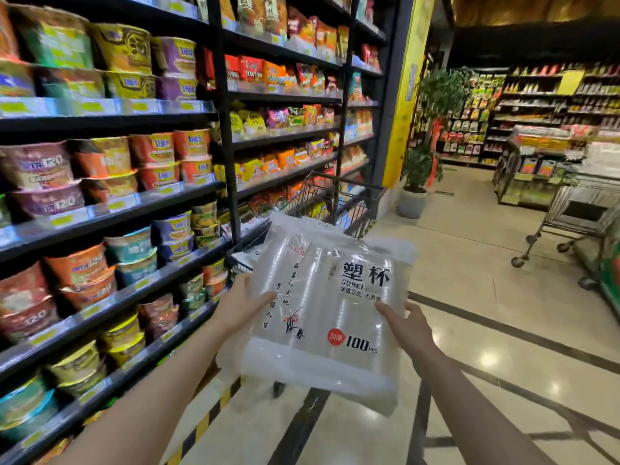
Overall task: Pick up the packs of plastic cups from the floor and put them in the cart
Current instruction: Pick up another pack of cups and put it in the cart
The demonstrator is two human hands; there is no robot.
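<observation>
Left hand (242,305) and right hand (407,325) both grip pack of plastic cups (322,317), lifted off floor, held just short of cart (335,203); drop-in left, other packs not visible.

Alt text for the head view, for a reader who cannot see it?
Both hands, left hand and right hand, hold a clear pack of plastic cups above a black shopping cart, beside shelves of instant noodle bowls in a supermarket aisle.
</observation>
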